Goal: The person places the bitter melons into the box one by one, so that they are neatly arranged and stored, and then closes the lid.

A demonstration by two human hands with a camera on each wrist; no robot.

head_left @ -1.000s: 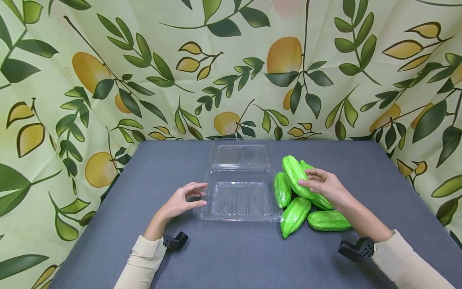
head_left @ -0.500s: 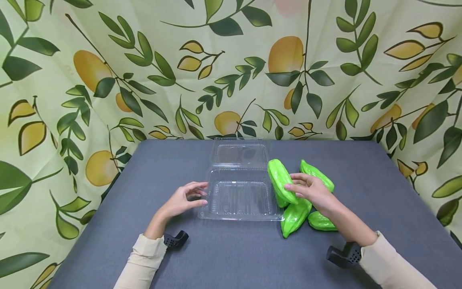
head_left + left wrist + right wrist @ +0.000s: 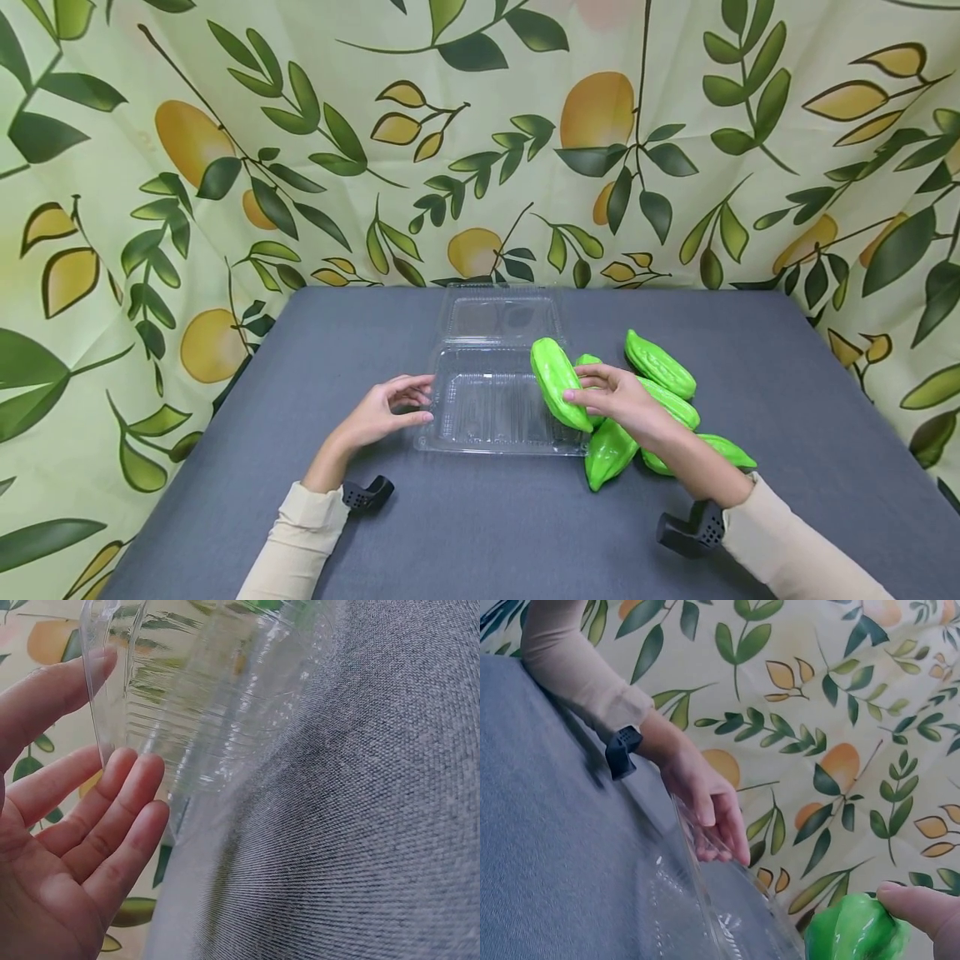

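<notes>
A clear plastic clamshell container [image 3: 498,452] lies opened out, its lid [image 3: 502,320] folded back toward the wall. My left hand [image 3: 384,412] is at the tray's left edge, thumb and fingers spread; in the left wrist view, fingertips [image 3: 154,769] lie right at the clear rim. My right hand [image 3: 624,404] pinches a bright green ridged gourd [image 3: 553,375], shaped like a bitter melon, between thumb and fingers. It is tilted over the right side of the tray. In the right wrist view, only the end of this gourd [image 3: 855,930] and one digit show.
Several similar green gourds lie right of the container, among them one at the back [image 3: 660,367] and one at the front [image 3: 610,457]. One is partly hidden behind my right hand. The grey table [image 3: 480,525] meets a leaf-and-fruit patterned cloth [image 3: 480,167].
My right hand has lifted the green gourd off the pile and carried it left, over the tray's right side. My left hand has stayed at the container's edge.
</notes>
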